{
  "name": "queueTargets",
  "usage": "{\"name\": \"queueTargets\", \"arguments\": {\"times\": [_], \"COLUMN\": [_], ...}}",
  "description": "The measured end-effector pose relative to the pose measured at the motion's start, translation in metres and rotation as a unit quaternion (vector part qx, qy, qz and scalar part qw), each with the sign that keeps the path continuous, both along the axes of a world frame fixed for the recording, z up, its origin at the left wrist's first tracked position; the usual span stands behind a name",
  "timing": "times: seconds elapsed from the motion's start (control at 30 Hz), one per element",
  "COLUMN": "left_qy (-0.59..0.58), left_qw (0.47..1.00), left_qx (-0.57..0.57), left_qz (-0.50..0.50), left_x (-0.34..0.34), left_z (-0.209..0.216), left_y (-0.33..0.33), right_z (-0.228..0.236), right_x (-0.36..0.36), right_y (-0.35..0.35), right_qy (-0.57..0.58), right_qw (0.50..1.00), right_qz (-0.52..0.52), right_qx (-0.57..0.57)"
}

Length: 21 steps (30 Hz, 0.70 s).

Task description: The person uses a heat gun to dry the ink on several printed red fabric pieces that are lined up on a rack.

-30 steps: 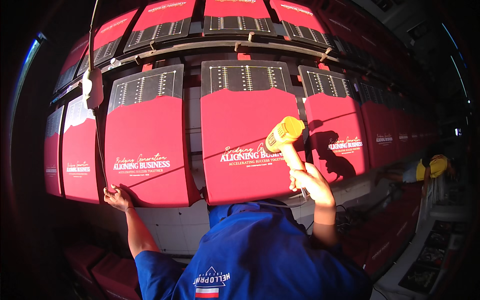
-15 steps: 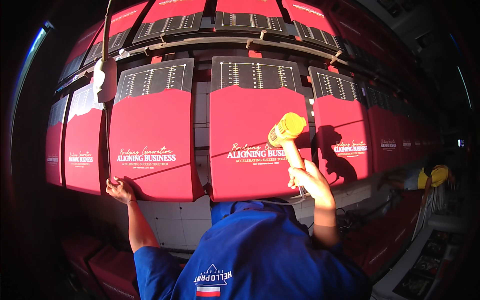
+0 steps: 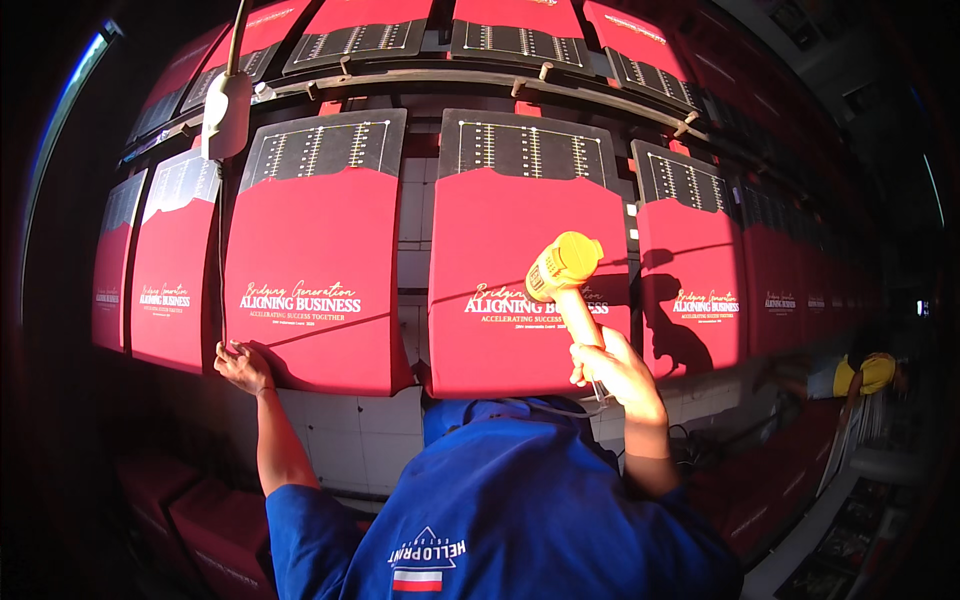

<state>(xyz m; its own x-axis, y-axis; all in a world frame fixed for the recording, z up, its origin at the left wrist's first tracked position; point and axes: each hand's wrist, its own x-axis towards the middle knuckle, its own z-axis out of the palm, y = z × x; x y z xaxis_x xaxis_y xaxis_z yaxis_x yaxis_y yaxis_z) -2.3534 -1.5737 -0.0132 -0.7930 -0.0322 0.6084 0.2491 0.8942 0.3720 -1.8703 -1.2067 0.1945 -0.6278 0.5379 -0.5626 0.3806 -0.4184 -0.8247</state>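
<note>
In my right hand (image 3: 622,372) is the handle of a yellow hair dryer (image 3: 566,268), closed in my fingers. The dryer is held above a red shirt (image 3: 530,225) stretched on a black board, covering part of its white and gold print. My left hand (image 3: 245,368) is at the lower edge of another red shirt (image 3: 310,240), also printed. Its fingers are pinched at the lower end of a thin dark cord (image 3: 221,260). That cord hangs from a pale, flat fitting (image 3: 226,115) on a rod; the fingers partly hide the grip.
More red shirts on black boards with white scales (image 3: 690,180) run left and right. A wooden rail with pegs (image 3: 420,78) separates them from another row behind. Red shirts (image 3: 210,520) also lie behind me on the left. A person in yellow (image 3: 872,374) is at far right.
The dryer has shifted slightly left over the print and its body has turned a little. The view has moved, so the shirts appear farther right. My left hand stays at the cord.
</note>
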Motion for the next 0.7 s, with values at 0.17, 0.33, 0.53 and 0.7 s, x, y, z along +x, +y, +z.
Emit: {"name": "queueTargets", "arguments": {"times": [0.17, 0.33, 0.53, 0.7], "left_qy": [-0.004, -0.041, -0.03, -0.06], "left_qw": [1.0, 0.999, 0.999, 0.997], "left_qx": [-0.007, -0.014, -0.034, -0.026], "left_qz": [0.012, 0.019, 0.002, 0.035], "left_x": [0.001, 0.007, 0.004, 0.006], "left_z": [0.002, 0.013, 0.009, 0.013], "left_y": [-0.002, 0.006, -0.001, 0.003], "right_z": [0.004, -0.01, -0.007, -0.002], "right_x": [0.0, -0.006, -0.016, -0.015], "right_y": [0.004, 0.001, 0.002, 0.005], "right_qy": [0.0, 0.01, 0.001, 0.007], "right_qw": [0.999, 1.0, 1.0, 0.998], "right_qz": [0.007, 0.01, 0.02, 0.036], "right_qx": [-0.036, 0.008, 0.009, -0.054]}}
